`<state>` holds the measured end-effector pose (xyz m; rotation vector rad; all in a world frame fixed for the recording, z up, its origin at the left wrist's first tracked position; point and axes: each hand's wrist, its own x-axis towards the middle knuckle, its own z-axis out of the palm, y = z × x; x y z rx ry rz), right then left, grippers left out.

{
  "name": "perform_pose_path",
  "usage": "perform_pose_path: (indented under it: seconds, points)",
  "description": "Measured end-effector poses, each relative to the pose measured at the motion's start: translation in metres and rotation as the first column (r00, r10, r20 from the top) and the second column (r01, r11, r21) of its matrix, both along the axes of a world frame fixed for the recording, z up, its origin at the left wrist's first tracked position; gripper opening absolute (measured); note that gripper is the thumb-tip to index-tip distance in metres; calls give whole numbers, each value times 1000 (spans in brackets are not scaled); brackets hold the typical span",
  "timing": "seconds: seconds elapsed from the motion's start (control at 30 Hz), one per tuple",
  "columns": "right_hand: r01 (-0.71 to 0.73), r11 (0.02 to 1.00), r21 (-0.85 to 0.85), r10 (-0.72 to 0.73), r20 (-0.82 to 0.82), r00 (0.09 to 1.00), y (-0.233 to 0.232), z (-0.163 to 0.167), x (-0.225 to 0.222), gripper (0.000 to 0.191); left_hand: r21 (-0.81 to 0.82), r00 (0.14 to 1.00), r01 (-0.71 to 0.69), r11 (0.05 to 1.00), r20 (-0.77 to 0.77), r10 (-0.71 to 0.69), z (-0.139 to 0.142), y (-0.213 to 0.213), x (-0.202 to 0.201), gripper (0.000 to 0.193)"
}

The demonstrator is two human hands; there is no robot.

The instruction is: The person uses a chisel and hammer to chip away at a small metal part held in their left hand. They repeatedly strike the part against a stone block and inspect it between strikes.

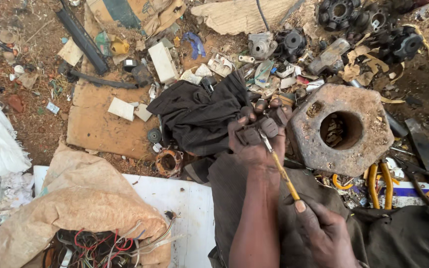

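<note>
Small dark part (pixel 259 130) sits gripped in left hand (pixel 254 144); right hand (pixel 323 233), below it, clasps a yellow-handled screwdriver (pixel 280 166) angled up into it.

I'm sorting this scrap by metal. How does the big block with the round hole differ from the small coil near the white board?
The rusty block is far larger than the copper coil. The block is flat, angular and grey-brown with a wide hole; the coil is round, orange-brown wound wire. Both lie on the ground, untouched by either hand.

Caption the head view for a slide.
Left hand grips a small dark part; right hand works a yellow-handled screwdriver into it.
</note>
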<state>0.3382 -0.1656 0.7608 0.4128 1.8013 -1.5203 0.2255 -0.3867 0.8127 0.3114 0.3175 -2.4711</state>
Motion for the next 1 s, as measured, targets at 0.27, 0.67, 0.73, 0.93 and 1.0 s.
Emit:
perform_pose_path:
  seconds: [0.27, 0.67, 0.73, 0.93, 1.0]
  points:
    - [-146, 922, 358, 277, -349, 895, -15, 24, -10, 31, -62, 998, -39, 997, 52, 42, 9, -4, 0, 17]
    - [-30, 971, -238, 79, 198, 977, 21, -9, -13, 25, 50, 990, 48, 998, -138, -41, -10, 5, -1, 17]
    - [-170, 985, -29, 165, -117, 979, 9, 1, -18, 24, -12, 996, 31, 999, -87, -32, -19, 6, 2, 15]
    - [88, 990, 111, -7, -581, 814, -18, 38, -32, 29, -209, 1000, -1, 978, -15, -2, -32, 14, 3, 15]
    - [1, 956, 293, 176, -578, 797, -5, 47, -29, 30, -212, 998, 7, 977, -58, -19, -31, 12, 2, 15]
